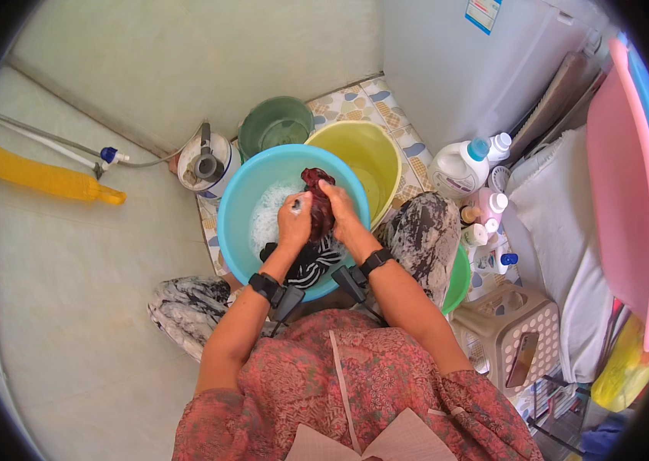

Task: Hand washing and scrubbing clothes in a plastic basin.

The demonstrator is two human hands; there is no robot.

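A light-blue plastic basin (232,230) sits in front of me between my knees, with soapy water (270,216) in it. My left hand (294,222) and my right hand (339,210) are both closed on a wet dark-red cloth (320,216), bunched between them above the basin. Foam clings to the back of my left hand. Below the hands, a black-and-white striped garment (307,268) lies in the water, partly hidden by my left wrist. Each wrist wears a black strap with a small device.
Behind the basin stand a dark-green bucket (275,124), a yellow tub (382,164) and a white bucket (223,152) with a grey-handled ladle. Detergent bottles (460,170) stand at right, near a plastic stool (509,325) bearing a phone (522,360). A pink basin (624,173) leans farther right.
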